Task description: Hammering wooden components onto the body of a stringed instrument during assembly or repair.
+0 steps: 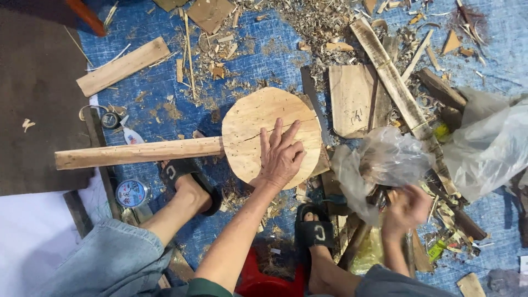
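Nearest the camera, a red stool (264,283) sits between two feet in black sandals (184,176) on the blue tarp (148,82). At about four o'clock, the right hand (406,212) reaches into a clear plastic bag (379,162); it is blurred, so whether its fingers grasp anything cannot be told. Toward the centre, the left hand (280,157) lies flat, fingers (275,135) spread and released, on a round wooden paddle (264,135) whose long handle points to nine o'clock. Beyond, toward twelve o'clock, wood shavings (308,22) and offcut boards (122,66) litter the tarp.
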